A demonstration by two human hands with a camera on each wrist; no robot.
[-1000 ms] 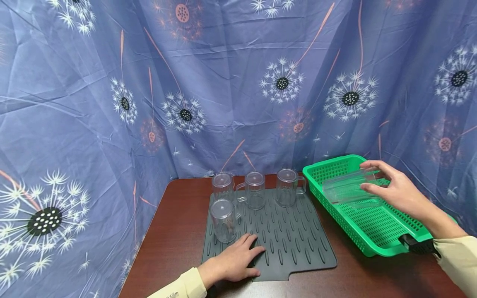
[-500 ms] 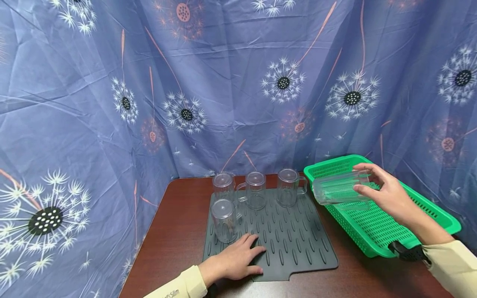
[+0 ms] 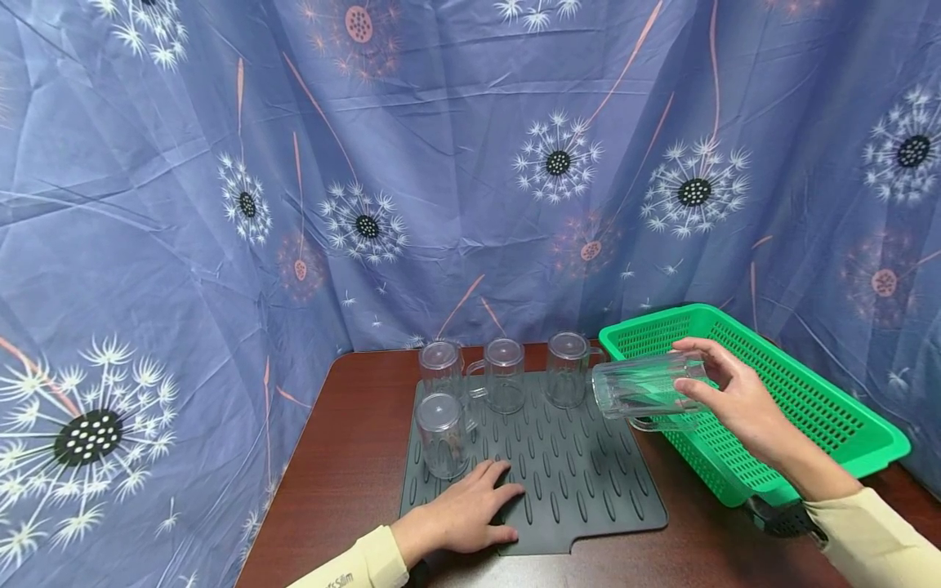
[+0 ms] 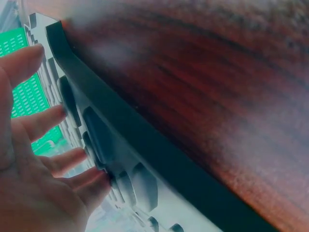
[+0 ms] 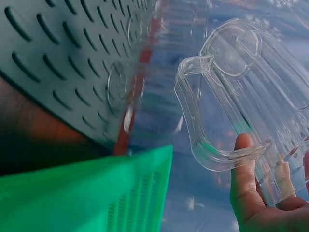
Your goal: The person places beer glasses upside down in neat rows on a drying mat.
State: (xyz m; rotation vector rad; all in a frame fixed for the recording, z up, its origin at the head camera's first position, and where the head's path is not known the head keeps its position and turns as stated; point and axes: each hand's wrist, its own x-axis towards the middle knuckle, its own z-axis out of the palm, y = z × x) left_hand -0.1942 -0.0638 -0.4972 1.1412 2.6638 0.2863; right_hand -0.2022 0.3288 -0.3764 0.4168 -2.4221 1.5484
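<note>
A clear glass mug (image 3: 639, 387) lies on its side in the air, gripped near its base by my right hand (image 3: 735, 400). Its mouth points left over the right edge of the dark grey drying mat (image 3: 559, 482), and its handle (image 5: 193, 125) hangs below the body. My left hand (image 3: 466, 508) rests with spread fingers on the mat's front left part. Just beyond those fingers stands an upside-down glass mug (image 3: 443, 441). More upturned mugs stand along the mat's back: one at left (image 3: 439, 363), a middle one (image 3: 504, 380) and one at right (image 3: 567, 371).
A green perforated basket (image 3: 845, 400) stands right of the mat, partly behind my right forearm. The brown wooden table (image 3: 331, 441) carries everything. A blue dandelion-patterned curtain (image 3: 456, 163) hangs close behind the table's back edge.
My right hand has carried the mug left, from over the green basket to the mat's right edge. The left hand has stayed in place on the mat.
</note>
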